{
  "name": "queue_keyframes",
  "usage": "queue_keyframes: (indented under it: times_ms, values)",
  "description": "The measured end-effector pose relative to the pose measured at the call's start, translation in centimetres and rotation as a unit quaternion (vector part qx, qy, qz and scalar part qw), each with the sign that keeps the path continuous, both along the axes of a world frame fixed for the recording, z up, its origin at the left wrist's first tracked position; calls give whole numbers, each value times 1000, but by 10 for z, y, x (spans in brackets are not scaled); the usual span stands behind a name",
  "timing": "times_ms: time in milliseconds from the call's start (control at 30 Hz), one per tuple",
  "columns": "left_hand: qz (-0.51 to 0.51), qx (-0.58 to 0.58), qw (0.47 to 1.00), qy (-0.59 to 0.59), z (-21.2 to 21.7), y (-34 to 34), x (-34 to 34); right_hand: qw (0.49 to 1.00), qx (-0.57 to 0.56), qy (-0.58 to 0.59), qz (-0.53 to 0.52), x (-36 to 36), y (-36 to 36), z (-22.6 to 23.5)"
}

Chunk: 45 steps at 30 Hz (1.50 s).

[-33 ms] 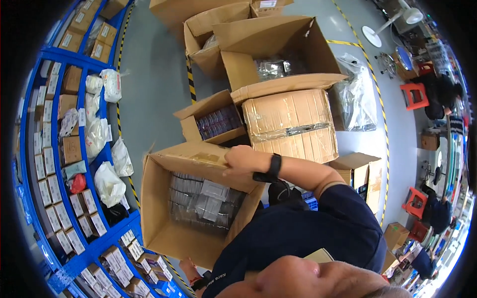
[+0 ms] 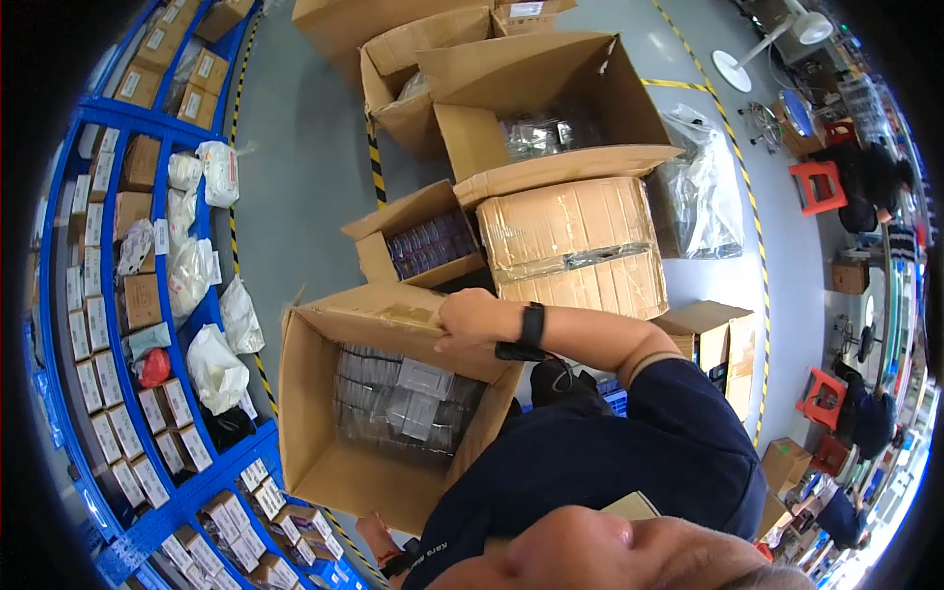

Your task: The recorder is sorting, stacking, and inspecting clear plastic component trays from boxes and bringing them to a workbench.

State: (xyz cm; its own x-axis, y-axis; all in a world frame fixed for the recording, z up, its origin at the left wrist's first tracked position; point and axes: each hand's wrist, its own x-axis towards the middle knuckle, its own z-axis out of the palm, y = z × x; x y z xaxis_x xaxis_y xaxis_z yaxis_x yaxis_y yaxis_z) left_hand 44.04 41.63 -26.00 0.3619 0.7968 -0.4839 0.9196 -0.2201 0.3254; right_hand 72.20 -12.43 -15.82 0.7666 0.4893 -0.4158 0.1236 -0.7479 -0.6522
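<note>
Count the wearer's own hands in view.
2: right hand holding a flap of the nearest open carton; left hand beside that carton's lower edge, contact unclear. Both show, though some fingers are hidden.

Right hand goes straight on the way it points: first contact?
The open box's flap, which the right hand appears to be gripping at the edge; depth beyond is unclear.

One view: head-mounted fisheye, left of the pair, pitched down. Open carton (image 2: 374, 484) near below; wide lens also takes in blue shelving (image 2: 234, 454) at left rim.
</note>
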Motion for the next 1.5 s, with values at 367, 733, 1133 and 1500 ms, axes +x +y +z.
queue_keyframes:
  times_ms: [367, 733, 1133, 1500]
  values:
    - [-652, 234, 688, 216, -7, 88, -33, 992, -56, -90, 65, 33, 8, -28]
    - [-249, -85, 940, -216, 241, -74, 120, 999, -15, -28, 22, 27, -69, 70]
    - [-359, -18, 900, -245, 346, -178, 229, 981, -94, -42, -166, -72, -191, 202]
    - [-519, -145, 804, -251, 332, -300, 252, 929, -187, -45, -318, -188, -281, 266]
